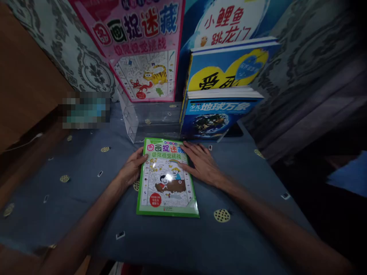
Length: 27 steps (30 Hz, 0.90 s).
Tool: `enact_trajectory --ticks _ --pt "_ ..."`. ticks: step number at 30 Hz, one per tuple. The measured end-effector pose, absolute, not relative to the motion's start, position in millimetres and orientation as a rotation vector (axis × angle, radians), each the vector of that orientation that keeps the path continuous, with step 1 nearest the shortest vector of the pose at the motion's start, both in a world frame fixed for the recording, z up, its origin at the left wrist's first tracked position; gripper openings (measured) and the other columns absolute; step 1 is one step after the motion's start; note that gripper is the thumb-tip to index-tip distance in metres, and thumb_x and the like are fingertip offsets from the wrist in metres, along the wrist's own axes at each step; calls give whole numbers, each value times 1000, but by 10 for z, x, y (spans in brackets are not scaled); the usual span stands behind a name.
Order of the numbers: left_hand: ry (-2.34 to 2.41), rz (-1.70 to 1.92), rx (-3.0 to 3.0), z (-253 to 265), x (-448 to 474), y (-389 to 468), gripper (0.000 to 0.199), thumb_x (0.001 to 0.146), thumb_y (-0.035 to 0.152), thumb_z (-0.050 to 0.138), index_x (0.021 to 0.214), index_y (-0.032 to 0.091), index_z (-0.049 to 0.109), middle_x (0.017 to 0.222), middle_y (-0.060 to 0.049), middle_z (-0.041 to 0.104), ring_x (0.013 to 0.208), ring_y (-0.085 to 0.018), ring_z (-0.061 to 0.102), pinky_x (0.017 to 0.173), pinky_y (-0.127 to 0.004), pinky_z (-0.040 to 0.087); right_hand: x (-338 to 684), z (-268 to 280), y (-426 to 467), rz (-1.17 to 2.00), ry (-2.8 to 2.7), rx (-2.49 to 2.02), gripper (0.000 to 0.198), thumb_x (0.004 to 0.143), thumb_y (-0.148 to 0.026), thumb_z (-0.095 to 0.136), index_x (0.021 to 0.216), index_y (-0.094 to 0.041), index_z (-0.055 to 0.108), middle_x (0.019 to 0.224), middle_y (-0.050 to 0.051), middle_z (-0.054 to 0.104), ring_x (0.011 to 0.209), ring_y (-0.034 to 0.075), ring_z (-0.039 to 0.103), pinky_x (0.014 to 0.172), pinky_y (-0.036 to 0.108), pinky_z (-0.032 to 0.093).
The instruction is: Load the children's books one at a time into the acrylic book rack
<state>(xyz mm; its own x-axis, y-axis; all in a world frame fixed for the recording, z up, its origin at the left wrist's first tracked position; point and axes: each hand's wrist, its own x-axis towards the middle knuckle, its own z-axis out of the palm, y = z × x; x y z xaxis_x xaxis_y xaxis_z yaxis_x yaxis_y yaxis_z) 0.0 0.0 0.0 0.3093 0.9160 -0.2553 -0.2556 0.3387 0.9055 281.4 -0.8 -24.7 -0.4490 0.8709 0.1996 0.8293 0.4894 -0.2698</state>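
A green-bordered picture book lies face up on the cloth-covered table, its glossy cover catching the light. At its upper left edge is my left hand, thumb on the cover and the other fingers bent at the side, partly hidden. My right hand rests flat over the upper right edge, fingers stretched out and thumb on the cover. Just beyond stands a clear acrylic book rack. A pink-bordered picture book stands upright in its left part.
In the rack's right part stand a blue earth book, a blue-and-yellow book and a taller teal book behind. A dark flat object lies beside the rack. Patterned curtain fabric hangs behind. The patterned tablecloth ends at the right.
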Motion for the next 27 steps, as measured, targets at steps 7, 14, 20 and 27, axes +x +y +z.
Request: enact_trajectory --ticks 7,14,20,27 --pt "895 916 912 20 11 -4 53 81 33 77 128 19 58 120 -11 74 118 -33 68 102 -49 57 2815 -221 -21 253 -2411 -1420 81 97 -73 26 156 -19 38 160 16 42 146 35 41 120 61 27" --pt "872 947 868 78 36 -41 58 79 31 79 130 19 56 120 -11 74 115 -32 70 100 -47 59 2829 -197 -52 354 -2347 -1464 81 95 -75 30 154 -20 41 162 16 39 147 37 39 120 61 30" --pt "784 994 757 110 72 -85 62 76 24 83 131 18 56 119 -11 75 111 -30 72 98 -41 59 2842 -239 -72 666 -2011 -1259 68 91 -67 55 145 -26 53 149 15 55 139 37 49 115 61 37" --pt "744 1032 683 130 140 -121 69 74 26 86 135 20 54 118 -11 76 111 -30 72 100 -42 57 2706 -139 -37 1308 -1169 -1008 83 68 -56 85 139 -25 55 117 12 74 103 30 72 93 49 58"
